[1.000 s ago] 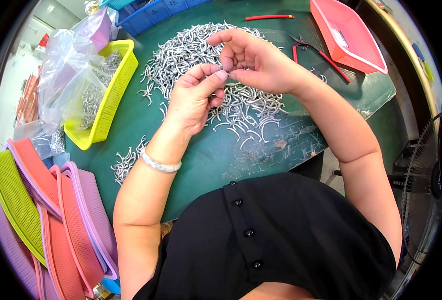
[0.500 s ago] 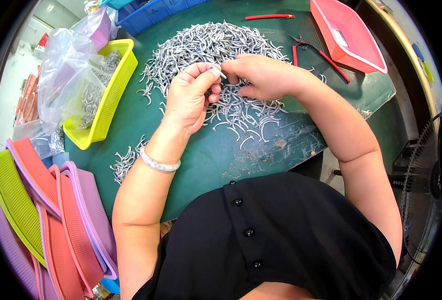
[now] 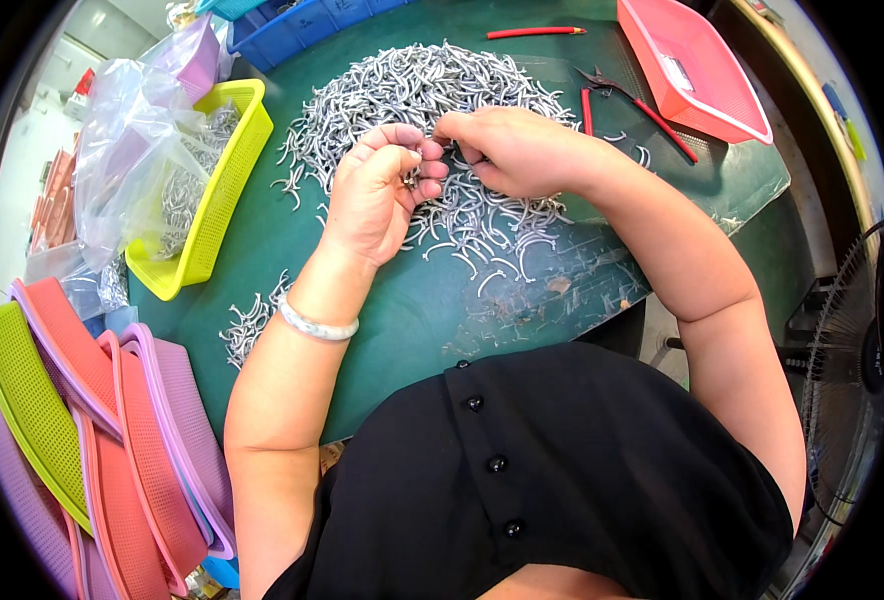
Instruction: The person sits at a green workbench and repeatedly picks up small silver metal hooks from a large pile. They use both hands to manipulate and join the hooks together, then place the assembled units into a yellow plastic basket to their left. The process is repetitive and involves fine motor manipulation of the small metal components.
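On the green tabletop lies a large heap of small curved grey metal pieces (image 3: 432, 75), thinning out toward me. My left hand (image 3: 372, 190), with a pale bangle (image 3: 317, 327) at its wrist, is held over the near left part of the heap, palm up and fingers curled. Small bits show between its fingers and thumb, too small to name. My right hand (image 3: 517, 150) meets it from the right, thumb and fingers drawn together close to the left fingertips; whatever it pinches is hidden.
A smaller pile of curved pieces (image 3: 249, 325) lies by my left forearm. At left stand a yellow-green basket (image 3: 217, 205) with a plastic bag (image 3: 122, 150) and stacked baskets (image 3: 147, 440). Red-handled pliers (image 3: 667, 130) and a pink basket (image 3: 662, 80) lie far right; a fan (image 3: 847, 370) stands right.
The pale curved piece that showed between my hands is out of sight. My left thumb has drawn back and its fingers have loosened slightly; my right hand has shifted a little left.
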Action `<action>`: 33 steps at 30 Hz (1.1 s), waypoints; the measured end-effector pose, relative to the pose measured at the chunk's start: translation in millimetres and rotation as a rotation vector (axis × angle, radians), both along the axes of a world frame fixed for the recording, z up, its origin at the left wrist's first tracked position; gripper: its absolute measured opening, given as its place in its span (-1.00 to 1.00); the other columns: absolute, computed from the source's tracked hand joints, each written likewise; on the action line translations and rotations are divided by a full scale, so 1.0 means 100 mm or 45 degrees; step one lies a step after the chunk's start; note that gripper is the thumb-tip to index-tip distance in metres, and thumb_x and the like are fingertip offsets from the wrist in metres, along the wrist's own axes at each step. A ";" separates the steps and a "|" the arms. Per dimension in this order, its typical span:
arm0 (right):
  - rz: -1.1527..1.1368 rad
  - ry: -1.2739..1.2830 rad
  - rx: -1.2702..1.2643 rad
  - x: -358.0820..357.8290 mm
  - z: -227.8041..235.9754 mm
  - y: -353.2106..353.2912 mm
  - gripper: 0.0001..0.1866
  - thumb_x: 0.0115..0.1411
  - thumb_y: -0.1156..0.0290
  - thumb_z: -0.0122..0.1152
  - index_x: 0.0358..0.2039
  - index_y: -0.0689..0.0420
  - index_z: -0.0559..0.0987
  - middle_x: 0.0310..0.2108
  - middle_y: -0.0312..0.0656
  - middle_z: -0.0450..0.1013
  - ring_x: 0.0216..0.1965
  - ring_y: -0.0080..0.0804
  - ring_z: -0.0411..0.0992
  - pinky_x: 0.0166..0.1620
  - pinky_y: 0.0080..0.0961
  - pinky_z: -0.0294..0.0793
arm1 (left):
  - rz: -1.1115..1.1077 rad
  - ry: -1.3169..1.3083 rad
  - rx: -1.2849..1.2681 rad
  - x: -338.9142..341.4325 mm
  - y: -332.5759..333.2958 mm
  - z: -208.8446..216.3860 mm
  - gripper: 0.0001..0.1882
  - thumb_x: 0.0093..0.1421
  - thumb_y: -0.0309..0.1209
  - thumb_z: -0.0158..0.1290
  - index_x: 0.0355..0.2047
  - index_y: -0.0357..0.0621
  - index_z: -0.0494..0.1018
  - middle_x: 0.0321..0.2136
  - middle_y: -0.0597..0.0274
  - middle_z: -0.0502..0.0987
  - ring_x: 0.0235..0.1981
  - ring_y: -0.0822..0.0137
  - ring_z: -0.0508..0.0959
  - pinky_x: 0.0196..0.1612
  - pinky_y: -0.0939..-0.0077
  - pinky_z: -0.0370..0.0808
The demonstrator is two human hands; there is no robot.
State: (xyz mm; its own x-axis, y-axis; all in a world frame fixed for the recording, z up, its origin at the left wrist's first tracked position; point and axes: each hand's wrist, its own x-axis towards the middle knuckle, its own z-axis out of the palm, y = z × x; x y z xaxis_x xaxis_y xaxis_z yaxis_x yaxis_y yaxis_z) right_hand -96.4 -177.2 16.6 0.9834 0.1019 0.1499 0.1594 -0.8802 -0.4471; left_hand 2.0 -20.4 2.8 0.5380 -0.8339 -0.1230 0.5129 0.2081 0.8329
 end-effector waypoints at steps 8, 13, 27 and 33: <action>-0.009 -0.134 0.304 0.03 -0.04 -0.07 -0.59 -0.14 0.65 -0.01 -0.18 0.18 0.32 -0.63 -0.29 0.30 -0.59 -0.47 0.29 -0.49 -0.55 0.28 | 0.043 -0.121 0.154 -0.02 -0.01 0.00 -0.88 0.05 -0.53 -0.02 -0.36 -0.20 0.37 -0.59 0.34 0.40 -0.64 0.54 0.37 -0.64 0.71 0.29; -0.032 -0.183 0.569 0.02 0.01 -0.04 -0.54 -0.10 0.67 -0.03 -0.10 0.16 0.31 -0.55 -0.38 0.28 -0.50 -0.67 0.24 -0.41 -0.67 0.26 | 0.003 -0.216 0.308 -0.06 -0.02 0.03 -0.89 0.05 -0.49 0.05 -0.39 -0.20 0.39 -0.63 0.39 0.38 -0.69 0.59 0.32 -0.69 0.78 0.22; 0.053 -0.219 1.086 0.02 0.06 0.01 -0.43 0.01 0.72 0.00 0.08 0.19 0.18 -0.40 -0.29 0.39 -0.32 -0.64 0.35 -0.20 -0.70 0.32 | -0.079 -0.115 0.178 -0.08 -0.01 0.04 -0.88 0.06 -0.49 0.06 -0.36 -0.21 0.44 -0.65 0.42 0.37 -0.69 0.63 0.28 -0.68 0.80 0.19; 0.072 -0.166 1.279 0.04 0.05 0.00 -0.43 0.03 0.69 0.04 0.08 0.22 0.17 -0.39 -0.25 0.42 -0.30 -0.62 0.37 -0.18 -0.67 0.34 | -0.131 -0.127 0.187 -0.06 -0.01 0.02 -0.91 0.08 -0.45 0.06 -0.40 -0.19 0.45 -0.67 0.43 0.35 -0.70 0.62 0.27 -0.68 0.81 0.15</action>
State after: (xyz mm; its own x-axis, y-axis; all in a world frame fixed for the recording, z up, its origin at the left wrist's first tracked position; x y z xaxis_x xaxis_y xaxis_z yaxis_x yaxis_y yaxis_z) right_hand -92.6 -177.2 21.3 0.9509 -0.0845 0.2977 0.2896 -0.0965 -0.9523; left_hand -4.0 -21.2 4.8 0.4667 -0.8620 -0.1978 0.4383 0.0312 0.8983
